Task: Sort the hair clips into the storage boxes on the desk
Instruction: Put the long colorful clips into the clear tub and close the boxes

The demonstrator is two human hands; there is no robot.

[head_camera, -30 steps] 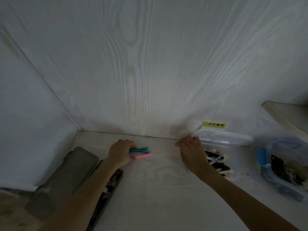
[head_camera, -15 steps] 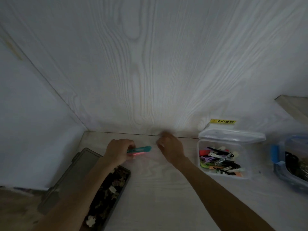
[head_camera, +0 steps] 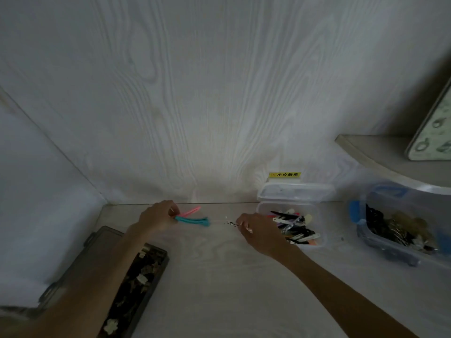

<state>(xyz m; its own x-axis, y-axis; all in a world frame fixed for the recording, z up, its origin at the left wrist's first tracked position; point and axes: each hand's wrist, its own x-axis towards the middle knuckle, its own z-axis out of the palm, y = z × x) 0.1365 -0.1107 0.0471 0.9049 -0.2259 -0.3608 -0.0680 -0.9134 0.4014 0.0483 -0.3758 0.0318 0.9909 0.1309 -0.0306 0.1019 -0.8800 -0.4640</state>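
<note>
Left hand (head_camera: 156,217): closed round one end of a teal clip (head_camera: 195,220) and a pink clip (head_camera: 192,211), which fan out over the worktop (head_camera: 219,276).
Right hand (head_camera: 256,231): fingertips are pinched on a small speckled clip (head_camera: 229,223) — low over the worktop, just beside the clear box (head_camera: 292,220).
Clear box: lid up, already heaped with long clips.
Dark case (head_camera: 136,276): open near the left forearm, small clips inside.
Blue-handled box (head_camera: 400,225): well apart at right, dark items inside.
Slip risk: the speckled clip is held by a tip only — it could be dropped short of the box.
Mix-up risk: two clips in one fist could be released together into the wrong box.
Knock risk: the dark case could be nudged by the left forearm.
</note>
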